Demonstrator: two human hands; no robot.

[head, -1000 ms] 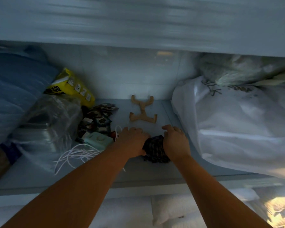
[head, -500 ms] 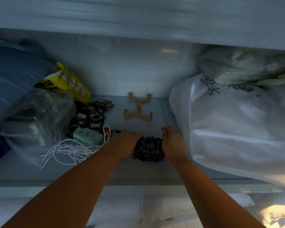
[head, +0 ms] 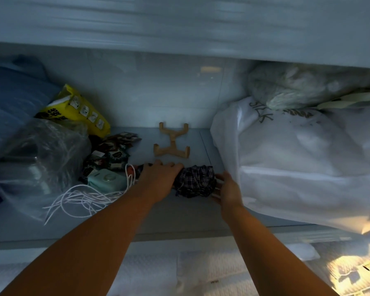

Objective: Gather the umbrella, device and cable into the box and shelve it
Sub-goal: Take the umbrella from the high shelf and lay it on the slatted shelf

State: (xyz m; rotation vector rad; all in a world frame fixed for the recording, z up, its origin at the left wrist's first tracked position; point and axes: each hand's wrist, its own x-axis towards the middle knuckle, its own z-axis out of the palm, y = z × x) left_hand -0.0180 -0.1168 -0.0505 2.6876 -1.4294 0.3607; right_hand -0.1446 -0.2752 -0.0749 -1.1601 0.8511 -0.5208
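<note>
A folded dark plaid umbrella (head: 195,181) lies across the middle of the pale shelf (head: 179,218). My left hand (head: 158,178) lies over its left part with the fingers curled round it. My right hand (head: 228,189) cups its right end, thumb above and fingers below. Left of the hands sits a mint-green device (head: 107,181) with a round button. A loose white cable (head: 79,199) is tangled in front of and beside the device. No box is in view.
A wooden stand (head: 171,144) lies behind the umbrella. Small dark packets (head: 110,152), a yellow bag (head: 77,110), a clear plastic bag (head: 36,165) and blue fabric (head: 11,99) crowd the left. Large white bags (head: 303,163) fill the right. A shelf board (head: 179,24) hangs overhead.
My right hand has slid from on top of the umbrella to its right end, baring more plaid fabric. The left hand stays on the umbrella's left part. The view shifted slightly.
</note>
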